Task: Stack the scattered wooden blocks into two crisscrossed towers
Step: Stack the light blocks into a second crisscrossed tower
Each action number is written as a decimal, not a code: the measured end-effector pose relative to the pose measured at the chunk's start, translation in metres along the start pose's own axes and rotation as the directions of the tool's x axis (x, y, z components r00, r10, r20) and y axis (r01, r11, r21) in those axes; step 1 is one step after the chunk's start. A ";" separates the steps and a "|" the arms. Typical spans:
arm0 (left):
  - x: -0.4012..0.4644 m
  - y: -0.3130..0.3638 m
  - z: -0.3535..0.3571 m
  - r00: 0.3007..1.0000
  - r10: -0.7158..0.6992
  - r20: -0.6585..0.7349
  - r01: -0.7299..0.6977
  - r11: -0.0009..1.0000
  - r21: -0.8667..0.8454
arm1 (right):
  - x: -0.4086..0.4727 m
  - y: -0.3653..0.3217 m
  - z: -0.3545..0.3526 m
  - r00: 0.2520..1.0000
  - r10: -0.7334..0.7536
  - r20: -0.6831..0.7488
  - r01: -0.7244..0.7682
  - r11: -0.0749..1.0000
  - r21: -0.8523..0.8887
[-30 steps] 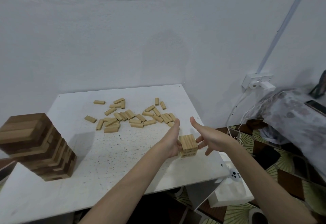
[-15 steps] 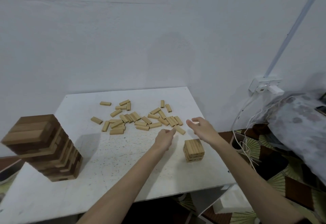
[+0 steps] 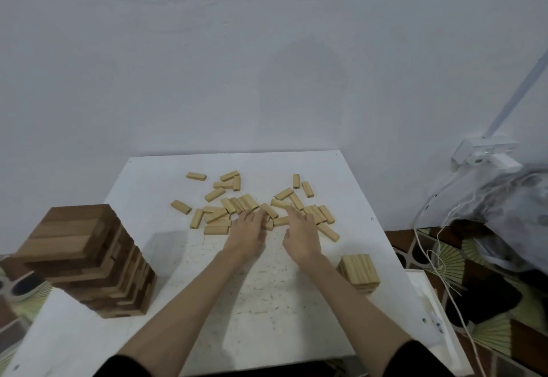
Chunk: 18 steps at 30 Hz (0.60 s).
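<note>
Fingers on both hands look loosely spread over the near edge of the scattered light blocks [image 3: 255,203] mid-frame; can't tell if anything's pinched yet. Left hand [image 3: 247,233] is nearest a diagonal block [image 3: 269,210], long axis running upper-left to lower-right. Right hand [image 3: 301,235] sits beside it. Small started tower [image 3: 359,271] waits lower right.

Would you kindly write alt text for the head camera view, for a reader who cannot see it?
Two bare hands, the left hand and the right hand, reach into a scatter of light wooden blocks on a white table. A short light stack stands near the right forearm, and a tall dark tower stands at the table's left edge.
</note>
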<state>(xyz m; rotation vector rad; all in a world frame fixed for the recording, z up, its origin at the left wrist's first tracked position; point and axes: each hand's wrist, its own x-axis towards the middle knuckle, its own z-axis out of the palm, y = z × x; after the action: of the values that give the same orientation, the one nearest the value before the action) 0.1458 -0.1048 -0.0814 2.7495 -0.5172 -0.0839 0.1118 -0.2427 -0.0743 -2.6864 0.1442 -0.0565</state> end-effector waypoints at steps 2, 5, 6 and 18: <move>0.002 -0.003 0.001 1.000 0.012 -0.003 -0.011 0.999 0.047 | 0.004 0.001 0.006 1.000 0.015 0.005 -0.015 0.999 -0.052; -0.001 -0.007 0.001 0.999 0.022 -0.049 -0.020 0.999 0.041 | 0.004 0.003 0.009 1.000 0.023 -0.017 -0.025 0.994 -0.108; -0.003 -0.008 0.001 0.999 0.020 -0.049 -0.019 1.000 0.023 | 0.002 0.003 0.009 0.999 0.027 -0.032 -0.031 0.993 -0.111; -0.063 -0.014 -0.008 0.997 -0.039 -0.060 0.021 0.959 -0.284 | -0.017 -0.019 0.017 0.998 0.059 -0.017 -0.051 0.951 0.305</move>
<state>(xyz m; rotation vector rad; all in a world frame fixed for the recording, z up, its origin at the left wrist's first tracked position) 0.0930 -0.0668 -0.0791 2.4712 -0.4105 -0.0699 0.0975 -0.2161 -0.0814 -2.3726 0.2012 -0.0887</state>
